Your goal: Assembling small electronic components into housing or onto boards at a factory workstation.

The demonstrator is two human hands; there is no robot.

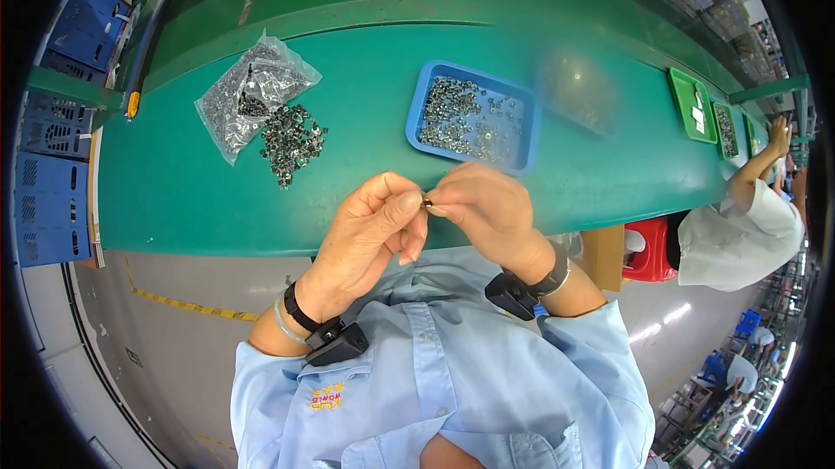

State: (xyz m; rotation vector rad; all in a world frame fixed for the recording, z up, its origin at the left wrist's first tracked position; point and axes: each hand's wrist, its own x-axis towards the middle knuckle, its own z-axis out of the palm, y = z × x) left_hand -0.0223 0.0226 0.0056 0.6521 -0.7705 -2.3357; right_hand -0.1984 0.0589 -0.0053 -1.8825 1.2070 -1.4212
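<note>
My left hand and my right hand meet over the near edge of the green table. Between their fingertips is a small dark metal part, pinched from both sides and mostly covered by the fingers. Its exact kind is too small to make out. Just beyond the hands stands a blue tray with many small shiny metal pieces in it. A pile of small dark metal pieces lies on the table to the left, beside an open clear plastic bag filled with similar pieces.
A hazy smear blurs the view right of the blue tray. Farther right are green trays and a co-worker in a light shirt near a red stool. Blue crates stack up at the left, beyond the green table's end.
</note>
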